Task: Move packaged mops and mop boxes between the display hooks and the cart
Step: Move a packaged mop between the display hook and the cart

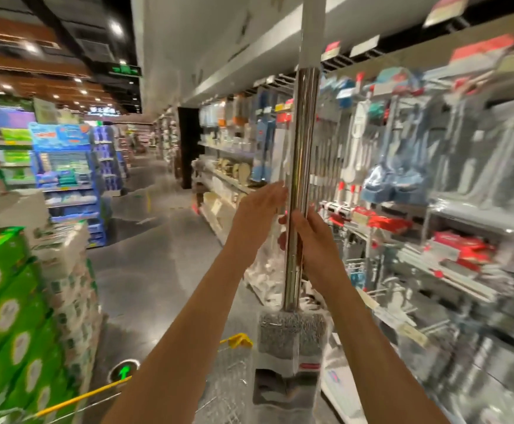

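A packaged mop with a shiny chrome pole in a clear plastic sleeve [303, 166] stands upright through the centre of the frame, its white header card reaching out of the top edge and its grey microfibre head [292, 335] hanging low, just above the wire shopping cart with yellow trim [234, 341] at the bottom centre. The right hand [315, 244] is wrapped round the pole at mid-height, fingers curled behind it and thumb across the front, so it carries the weight. The left hand [263, 206] is up beside the pole with fingers nearly straight, its tips touching the sleeve's left edge, steadying and not gripping. The step in hand looks to be the carry between cart and display: the mop is clear of both, hanging from no hook and resting in no basket. Whether it is going up or coming down cannot be told from this blurred moment. The wall of hanging mops and brushes on display hooks [402, 154] fills the right of the frame, near the raised mop. If it is bound for a hook, the next move calls for lifting the header card to hook height and threading its hole, with the left hand guiding the top. Stacked green tissue cartons [7, 289] stand at lower left.
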Demonstrator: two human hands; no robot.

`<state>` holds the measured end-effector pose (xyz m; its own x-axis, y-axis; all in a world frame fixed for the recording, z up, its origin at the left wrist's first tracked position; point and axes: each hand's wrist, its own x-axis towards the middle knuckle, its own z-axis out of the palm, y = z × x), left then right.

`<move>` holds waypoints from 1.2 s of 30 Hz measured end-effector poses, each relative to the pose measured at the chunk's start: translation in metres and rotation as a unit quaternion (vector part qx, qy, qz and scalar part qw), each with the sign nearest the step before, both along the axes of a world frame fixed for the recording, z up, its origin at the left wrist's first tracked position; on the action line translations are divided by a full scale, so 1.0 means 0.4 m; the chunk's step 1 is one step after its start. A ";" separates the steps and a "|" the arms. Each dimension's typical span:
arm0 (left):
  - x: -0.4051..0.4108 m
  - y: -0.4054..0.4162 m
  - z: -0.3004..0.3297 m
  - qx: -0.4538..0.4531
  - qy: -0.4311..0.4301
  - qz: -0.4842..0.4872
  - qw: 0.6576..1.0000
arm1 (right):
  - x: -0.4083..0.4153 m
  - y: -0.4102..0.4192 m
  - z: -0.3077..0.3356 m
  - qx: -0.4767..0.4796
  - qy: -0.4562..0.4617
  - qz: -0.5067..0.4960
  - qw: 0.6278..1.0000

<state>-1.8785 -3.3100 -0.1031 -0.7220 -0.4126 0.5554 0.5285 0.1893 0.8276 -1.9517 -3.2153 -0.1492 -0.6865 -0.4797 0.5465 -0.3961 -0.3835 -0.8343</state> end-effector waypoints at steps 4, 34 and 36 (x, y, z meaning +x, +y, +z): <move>-0.103 0.099 0.023 -0.090 0.001 -0.005 0.996 | -0.057 0.129 -0.039 0.021 -0.013 -0.077 0.997; -0.706 0.800 -0.371 -0.057 -0.118 -0.297 0.946 | -0.533 0.897 -0.113 0.013 -0.030 -0.370 0.929; -0.721 0.824 -0.391 -0.053 -0.137 -0.309 0.940 | -0.558 0.917 -0.107 0.045 -0.004 -0.384 0.922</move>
